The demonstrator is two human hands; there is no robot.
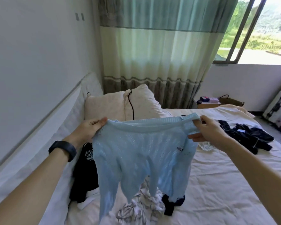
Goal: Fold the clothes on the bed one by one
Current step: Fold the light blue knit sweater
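I hold a light blue knitted garment (136,153) up in the air over the bed (225,184). My left hand (89,129) pinches its top left corner, and my right hand (208,130) grips the top right edge at the ribbed band. The knit hangs down spread between both hands, its lower ends dangling over other clothes. Below it lie a black garment with a white print (84,172), a white patterned garment (139,207) and a dark piece (172,205). A dark navy heap (248,137) lies on the right side of the bed.
Two pillows (120,103) with a black cable (131,104) sit at the head of the bed by the curtain (152,54). A bedside table with small items (208,101), a basket (232,99) and a suitcase (279,109) stand at the right. The wall runs along the left.
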